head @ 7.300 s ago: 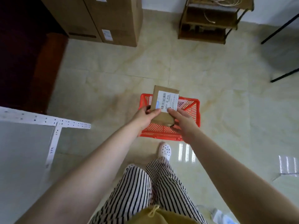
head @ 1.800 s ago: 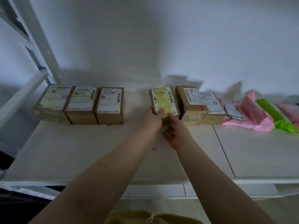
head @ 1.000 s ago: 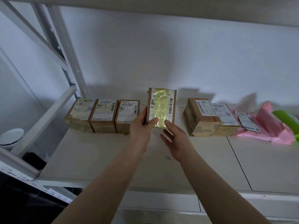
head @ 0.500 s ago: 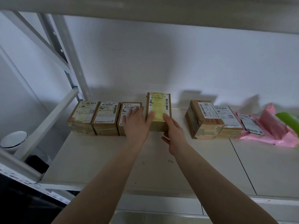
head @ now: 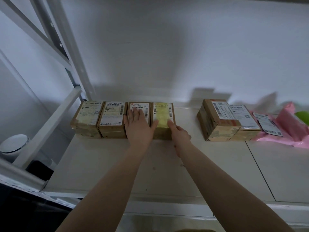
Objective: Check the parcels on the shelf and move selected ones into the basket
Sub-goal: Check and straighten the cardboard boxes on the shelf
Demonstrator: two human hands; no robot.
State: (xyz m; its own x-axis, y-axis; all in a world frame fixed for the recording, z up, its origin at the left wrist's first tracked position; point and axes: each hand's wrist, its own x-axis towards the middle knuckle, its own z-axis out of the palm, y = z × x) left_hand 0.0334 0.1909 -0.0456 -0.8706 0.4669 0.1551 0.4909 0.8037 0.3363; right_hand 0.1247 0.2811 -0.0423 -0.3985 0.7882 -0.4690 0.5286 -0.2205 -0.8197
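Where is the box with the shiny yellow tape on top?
In the head view, the yellow-taped box lies on the shelf at centre, rightmost in the left row, beside the box under the left hand.

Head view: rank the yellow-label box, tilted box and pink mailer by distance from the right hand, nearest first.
From the right hand:
1. Yellow-label box, touching its fingers, fourth in the left row.
2. Tilted box, across the gap to the right.
3. Pink mailer, far right.
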